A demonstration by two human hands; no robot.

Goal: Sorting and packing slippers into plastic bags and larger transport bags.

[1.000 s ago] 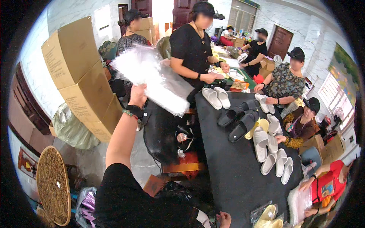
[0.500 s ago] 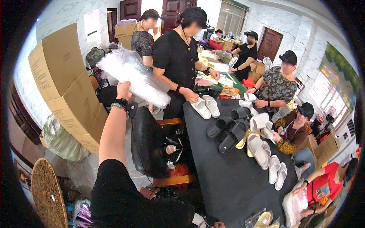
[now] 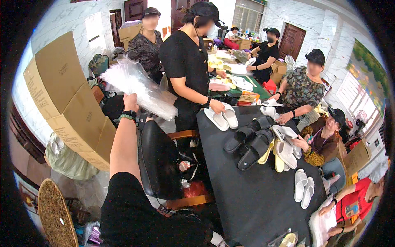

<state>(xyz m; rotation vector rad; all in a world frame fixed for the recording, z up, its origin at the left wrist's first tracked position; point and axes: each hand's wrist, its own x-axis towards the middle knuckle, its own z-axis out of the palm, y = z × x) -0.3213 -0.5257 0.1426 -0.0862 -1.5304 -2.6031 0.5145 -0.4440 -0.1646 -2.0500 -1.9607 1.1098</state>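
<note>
My left arm reaches out to the far left, with a dark watch and a green bead bracelet at the wrist. In its closed fingers my left hand (image 3: 130,102) grips a fanned bunch of clear plastic bags (image 3: 142,88), raised above the black chair (image 3: 158,160). The bags spread out beyond the hand, close to a co-worker in black. My right hand does not show. On the black table (image 3: 247,197) to my right lie black slippers (image 3: 256,154), with white and yellow slippers (image 3: 286,152) beside them. A light grey pair (image 3: 303,188) lies apart, nearer the right edge.
Tall cardboard boxes (image 3: 74,103) stand at the left beside a large translucent sack (image 3: 70,158). The co-worker in black touches a white pair of slippers (image 3: 222,117) at the table's far corner. Other people handle slippers along the right side. A round brown board (image 3: 55,214) stands lower left.
The bag bunch stays in my left hand, nearly in place. The co-worker in black has reached onto the white slippers. On the right, light slippers have been shifted closer to the seated person.
</note>
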